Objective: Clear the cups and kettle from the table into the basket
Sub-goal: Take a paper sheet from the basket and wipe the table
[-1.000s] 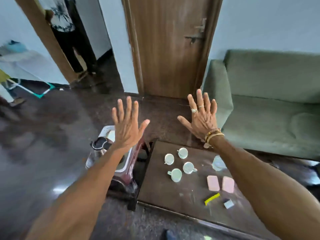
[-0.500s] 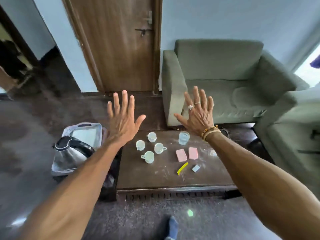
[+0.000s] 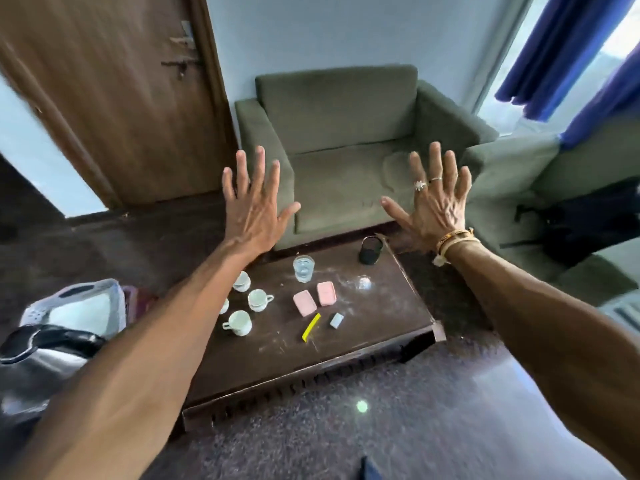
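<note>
Four white cups (image 3: 241,322), one kettle (image 3: 38,362), two empty spread hands (image 3: 254,211).

White cups (image 3: 257,300) upright on table (image 3: 381,317), steel kettle (image 3: 38,362) perhaps in basket (image 3: 74,306)

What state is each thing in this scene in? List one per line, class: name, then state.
left hand: open, fingers spread, empty
right hand: open, fingers spread, empty
white cups: upright on the table, none collected
glass: upright, holds clear liquid
kettle: lid shut, beside the table
basket: beside the table, contents unclear
door: closed
armchair: unoccupied
</note>
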Motion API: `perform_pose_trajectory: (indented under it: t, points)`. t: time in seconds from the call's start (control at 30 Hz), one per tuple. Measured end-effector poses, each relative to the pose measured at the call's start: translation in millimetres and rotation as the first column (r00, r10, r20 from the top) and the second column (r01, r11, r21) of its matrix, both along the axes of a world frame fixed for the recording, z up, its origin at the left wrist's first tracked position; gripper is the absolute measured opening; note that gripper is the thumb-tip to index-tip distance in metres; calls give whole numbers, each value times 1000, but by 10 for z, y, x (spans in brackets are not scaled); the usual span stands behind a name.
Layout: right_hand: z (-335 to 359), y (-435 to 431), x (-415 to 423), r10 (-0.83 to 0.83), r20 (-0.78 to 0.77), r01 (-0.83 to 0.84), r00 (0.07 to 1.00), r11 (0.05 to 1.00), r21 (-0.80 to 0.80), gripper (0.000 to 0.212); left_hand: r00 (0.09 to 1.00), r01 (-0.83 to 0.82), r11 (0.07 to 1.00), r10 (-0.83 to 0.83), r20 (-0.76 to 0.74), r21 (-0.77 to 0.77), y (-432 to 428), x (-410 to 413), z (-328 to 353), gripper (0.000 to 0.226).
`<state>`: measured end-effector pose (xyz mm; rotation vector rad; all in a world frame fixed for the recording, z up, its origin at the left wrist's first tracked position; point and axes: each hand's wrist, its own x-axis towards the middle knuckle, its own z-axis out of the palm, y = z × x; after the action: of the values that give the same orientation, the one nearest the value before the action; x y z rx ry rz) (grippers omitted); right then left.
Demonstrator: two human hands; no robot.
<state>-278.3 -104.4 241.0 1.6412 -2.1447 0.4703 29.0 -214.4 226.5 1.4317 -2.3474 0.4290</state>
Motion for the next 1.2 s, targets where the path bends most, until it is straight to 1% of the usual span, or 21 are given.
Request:
perform_pose_trajectory:
  t: [0.27, 0.33, 0.53, 0.7, 0.83, 1.2]
  points:
    - [4, 615, -1078, -200, 25, 199, 979, 979, 35, 96, 990, 142, 989, -143, 15, 49, 264, -1233, -125, 87]
    - [-25, 750, -1294, -230, 44, 228, 972, 972, 54, 96, 985, 170, 984, -170, 5, 55, 320, -1469, -147, 87]
    - [-135, 922, -1689, -270, 93, 262, 958, 961, 90, 97, 989, 147, 988, -147, 3, 54, 401, -1868, -152, 87]
    - [-187, 862, -1752, -243, 91, 234, 966, 967, 97, 98, 993, 118, 992, -118, -1, 43, 433, -1883, -157, 87]
    - [-178, 713, -1682, -179, 102, 170, 978, 981, 98, 98, 998, 56, 998, -56, 10, 22, 472, -1777, -123, 86]
    - [-169, 137, -940, 67, 166, -81, 984, 993, 81, 100, 986, -162, 987, 162, 33, -26, 566, -938, -77, 87]
